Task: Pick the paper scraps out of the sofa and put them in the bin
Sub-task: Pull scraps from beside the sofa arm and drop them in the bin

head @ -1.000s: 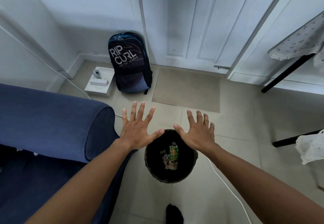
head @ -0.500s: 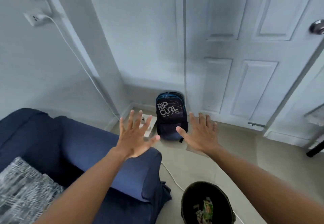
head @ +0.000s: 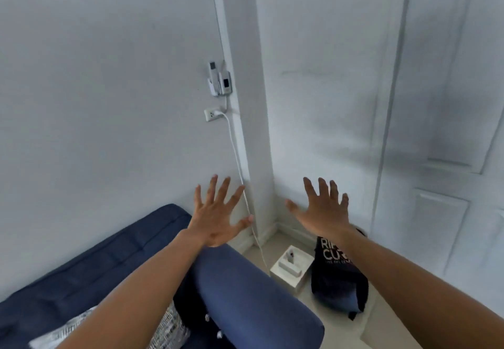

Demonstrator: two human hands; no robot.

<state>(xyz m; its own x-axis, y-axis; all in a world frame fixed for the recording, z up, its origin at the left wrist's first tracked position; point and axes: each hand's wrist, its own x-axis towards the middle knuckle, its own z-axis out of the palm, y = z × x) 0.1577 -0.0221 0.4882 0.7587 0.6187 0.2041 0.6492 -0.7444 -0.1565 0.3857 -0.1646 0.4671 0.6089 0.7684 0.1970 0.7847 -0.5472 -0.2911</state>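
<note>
Grip: my left hand [head: 218,219] and right hand [head: 321,212] both splayed, empty; risk I overlook small white scraps [head: 207,317] beside the sofa [head: 245,294] arm.

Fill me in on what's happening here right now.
A person holds both bare hands out, fingers spread and empty: the left hand above the rounded arm of the dark blue fabric sofa, the right hand over the floor corner. A few small white paper scraps lie in the gap beside the sofa arm. No bin is in view. A black backpack sits by the wall.
</note>
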